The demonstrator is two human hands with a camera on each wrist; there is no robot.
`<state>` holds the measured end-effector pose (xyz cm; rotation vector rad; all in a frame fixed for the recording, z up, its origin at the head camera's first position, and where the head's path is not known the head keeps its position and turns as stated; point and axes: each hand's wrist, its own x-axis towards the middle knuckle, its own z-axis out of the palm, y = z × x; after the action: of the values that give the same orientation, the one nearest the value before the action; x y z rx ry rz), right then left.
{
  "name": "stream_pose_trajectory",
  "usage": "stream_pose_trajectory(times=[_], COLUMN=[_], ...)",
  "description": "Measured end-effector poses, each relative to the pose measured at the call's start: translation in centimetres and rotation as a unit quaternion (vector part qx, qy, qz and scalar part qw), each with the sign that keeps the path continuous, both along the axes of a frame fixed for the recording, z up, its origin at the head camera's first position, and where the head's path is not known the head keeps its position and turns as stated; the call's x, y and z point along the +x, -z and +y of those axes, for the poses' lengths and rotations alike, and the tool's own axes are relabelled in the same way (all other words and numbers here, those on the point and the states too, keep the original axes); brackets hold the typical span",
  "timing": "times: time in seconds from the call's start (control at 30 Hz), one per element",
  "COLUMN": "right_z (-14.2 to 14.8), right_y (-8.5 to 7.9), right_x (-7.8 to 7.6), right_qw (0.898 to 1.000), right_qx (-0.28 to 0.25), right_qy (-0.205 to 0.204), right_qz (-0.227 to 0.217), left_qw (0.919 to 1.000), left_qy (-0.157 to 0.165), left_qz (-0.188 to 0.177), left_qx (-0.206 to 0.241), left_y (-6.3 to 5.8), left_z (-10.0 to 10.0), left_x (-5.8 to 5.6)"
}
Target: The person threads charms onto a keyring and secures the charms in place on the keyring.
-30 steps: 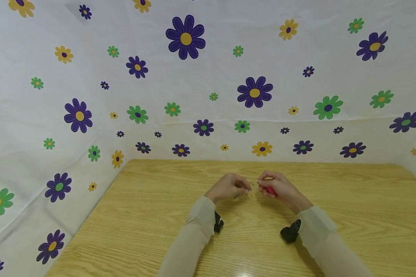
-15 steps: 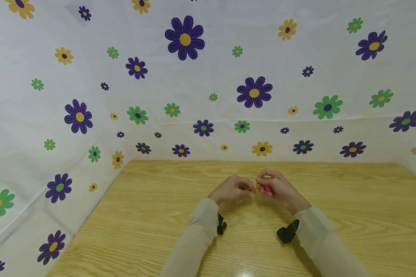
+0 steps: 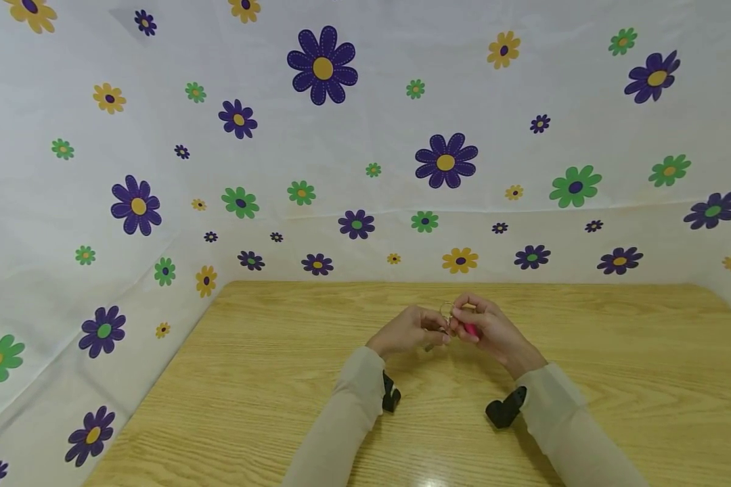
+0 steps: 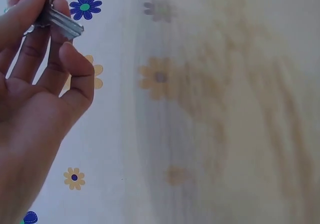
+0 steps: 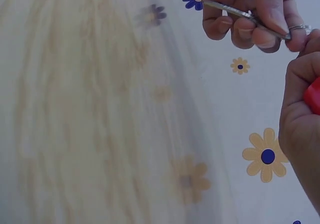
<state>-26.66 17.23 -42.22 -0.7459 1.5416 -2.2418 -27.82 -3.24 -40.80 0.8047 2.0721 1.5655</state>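
Observation:
In the head view my left hand [image 3: 407, 333] and right hand [image 3: 493, 330] meet over the table. My left hand pinches a silver key [image 4: 65, 24] by its head between thumb and fingers, blade pointing out, as the left wrist view shows. A thin metal key ring [image 3: 442, 308] stands up between the two hands. My right fingertips pinch that ring. The key's head lies right at the ring; whether it is threaded on is hidden. A smooth pinkish-red fob [image 5: 313, 96] sits inside my right palm, partly covered by the curled fingers.
Both hands are above a wooden table [image 3: 250, 406]. A white cloth [image 3: 365, 122] with printed flowers hangs behind it and at the sides. Black wrist cameras [image 3: 505, 408] sit under both sleeves.
My left hand has moved slightly right, closing the gap to my right hand. The ring now shows more upright between them. My right hand has barely shifted.

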Motion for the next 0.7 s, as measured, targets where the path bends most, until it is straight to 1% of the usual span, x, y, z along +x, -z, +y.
stream_pose_trajectory(times=[0.1,0.17,0.27,0.4,0.53,0.7], right_z=[0.0,0.0,0.1,0.5,1.1,1.6], right_y=[0.1,0.0,-0.4,-0.9,-1.1,-1.2], right_x=[-0.1,-0.1,-0.1,-0.2,-0.1,0.0], right_qw=[1.000,0.999,0.998,0.996,0.993,0.989], right_qx=[0.000,0.009,0.038,0.083,0.110,0.145], right_qy=[-0.019,-0.026,-0.018,0.002,0.003,0.005], right_qz=[0.022,0.034,0.040,0.036,0.034,0.025], left_qw=[0.9999,0.9997,0.9995,0.9995,0.9995,0.9993], left_qy=[0.013,0.020,0.022,0.008,-0.010,-0.022], left_qz=[0.002,0.009,0.015,0.016,0.017,0.025], left_qx=[-0.002,-0.009,-0.018,-0.026,-0.026,-0.018], left_y=[0.0,-0.1,-0.2,0.0,0.0,-0.3], left_z=[-0.1,-0.1,-0.4,-1.0,-1.7,-2.4], left_x=[-0.1,-0.2,-0.3,-0.5,-0.6,-0.6])
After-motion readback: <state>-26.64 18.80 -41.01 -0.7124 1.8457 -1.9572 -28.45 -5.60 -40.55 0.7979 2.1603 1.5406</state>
